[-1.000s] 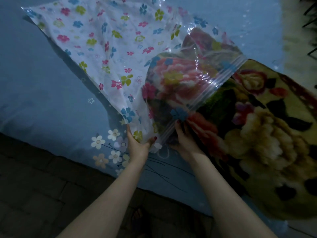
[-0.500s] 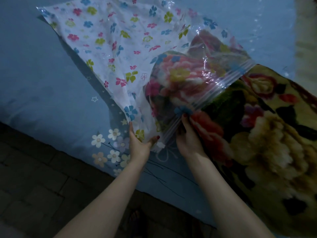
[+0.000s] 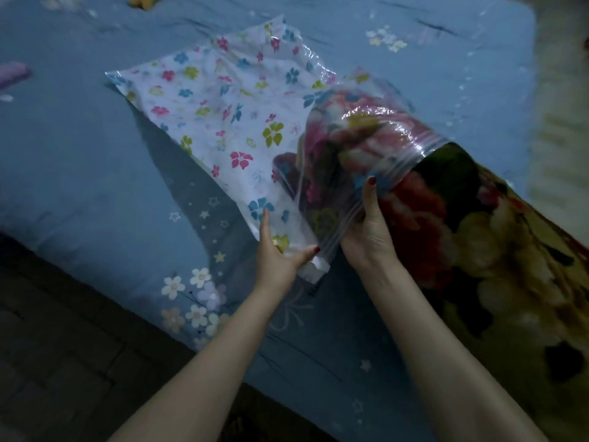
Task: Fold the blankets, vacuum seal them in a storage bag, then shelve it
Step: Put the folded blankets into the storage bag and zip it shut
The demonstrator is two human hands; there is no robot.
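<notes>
Head view: blue star-printed bedsheet [image 3: 95, 161] above dark tiled floor [image 3: 47, 362].

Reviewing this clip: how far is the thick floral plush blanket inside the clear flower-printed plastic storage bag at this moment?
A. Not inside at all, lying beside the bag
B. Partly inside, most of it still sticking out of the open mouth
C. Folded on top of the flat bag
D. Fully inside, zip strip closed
B: one end of the thick floral plush blanket shows through the clear flower-printed plastic storage bag, while most of it extends out past the bag's open mouth.
</notes>
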